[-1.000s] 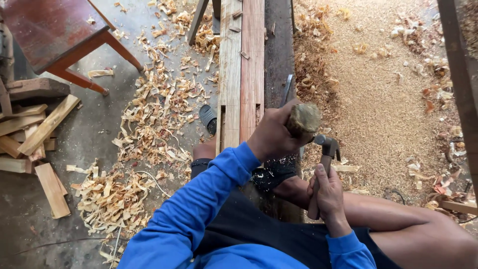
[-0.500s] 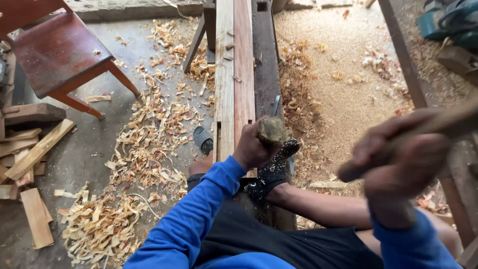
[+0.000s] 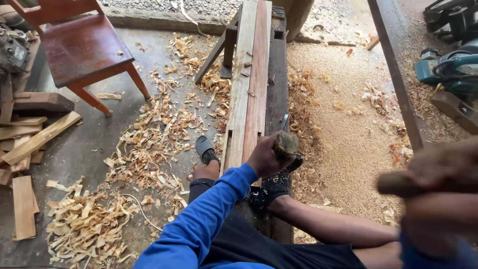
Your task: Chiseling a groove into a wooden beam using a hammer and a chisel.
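My left hand (image 3: pixel 266 158) is closed around a chisel's wooden handle (image 3: pixel 286 144) on the plank (image 3: pixel 251 84); my blurred right hand (image 3: pixel 440 172) grips a wooden mallet handle (image 3: pixel 398 183).

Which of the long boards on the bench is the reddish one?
The right-hand board is the reddish one. The paler, yellowish board lies touching it on the left, and the left hand grips a chisel handle at their near end.
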